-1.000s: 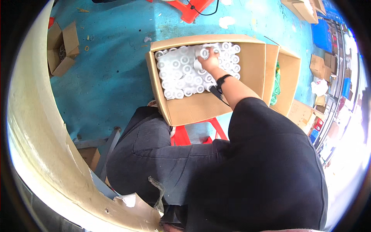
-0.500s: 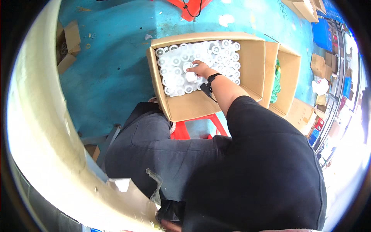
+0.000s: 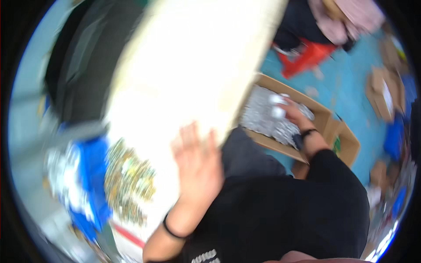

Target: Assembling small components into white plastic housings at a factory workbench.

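Right hand (image 3: 293, 110): its grip is closed around the white pieces; firm, even finger pressure should suit them, since smooth-looking surfaces could slip against each other.
White, rounded, smooth-looking pieces (image 3: 277, 106): at least two, held over the packed carton; blur hides whether they touch what lies beneath.
Brown, open cardboard carton (image 3: 322, 122): beyond the tabletop's right edge; any lift would best go straight up past its rim before going sideways.
Grey-white, closely packed contents (image 3: 259, 115): just below the fingers; a light touch here should avoid knocking neighbours over.
Left hand (image 3: 199, 164): fingers spread, its grip released with nothing visible in it, over the tabletop; whether the palm rests there, I cannot tell. Kept open, it could help take or steady a piece.
Pale cream tabletop (image 3: 201, 57): a bare stretch lies beyond the left fingertips.
Blurred heap of small yellowish-grey pieces (image 3: 129, 177): left of the left hand, apart from it; the forearm should stay clear.
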A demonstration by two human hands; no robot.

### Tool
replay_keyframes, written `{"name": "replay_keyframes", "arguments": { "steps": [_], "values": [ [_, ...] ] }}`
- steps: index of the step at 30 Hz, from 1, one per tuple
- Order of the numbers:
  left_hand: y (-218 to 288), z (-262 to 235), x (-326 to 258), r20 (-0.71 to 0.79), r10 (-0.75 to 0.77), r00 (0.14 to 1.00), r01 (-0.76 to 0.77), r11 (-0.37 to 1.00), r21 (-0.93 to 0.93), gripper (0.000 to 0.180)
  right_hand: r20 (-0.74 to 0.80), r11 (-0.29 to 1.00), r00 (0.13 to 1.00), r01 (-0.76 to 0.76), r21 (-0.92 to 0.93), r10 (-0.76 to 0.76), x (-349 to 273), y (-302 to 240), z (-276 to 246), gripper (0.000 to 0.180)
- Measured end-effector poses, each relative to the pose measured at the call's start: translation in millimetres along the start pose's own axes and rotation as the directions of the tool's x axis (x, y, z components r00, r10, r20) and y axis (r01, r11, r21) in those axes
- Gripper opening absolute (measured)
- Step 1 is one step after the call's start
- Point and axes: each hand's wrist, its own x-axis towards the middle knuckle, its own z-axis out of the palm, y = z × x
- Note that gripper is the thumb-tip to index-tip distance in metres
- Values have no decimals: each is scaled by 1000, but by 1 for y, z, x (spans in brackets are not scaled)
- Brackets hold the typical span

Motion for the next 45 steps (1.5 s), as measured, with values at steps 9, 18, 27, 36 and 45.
{"name": "replay_keyframes", "arguments": {
  "steps": [9,18,27,36,45],
  "values": [
    [7,-87,-106,-355,121,927,-240,918,-316,63,345,782,702,572,247,-623,-185,-180,80,58],
    [-87,-23,-159,-296,-287,911,-321,-43,-946,22,692,446,164,860,249,-703,-360,-211,413,78],
    [-123,-34,-163,-231,-455,860,-484,-586,-649,29,818,39,-84,991,129,-569,-425,-159,693,65],
    [-143,-62,-173,-119,-722,681,-621,-484,-617,22,798,-143,71,971,-193,-598,-377,-187,800,77],
    [-158,-74,-182,-37,-769,638,-643,-506,-574,22,788,-119,29,985,-129,-614,-378,-204,760,51]
  ]
}}
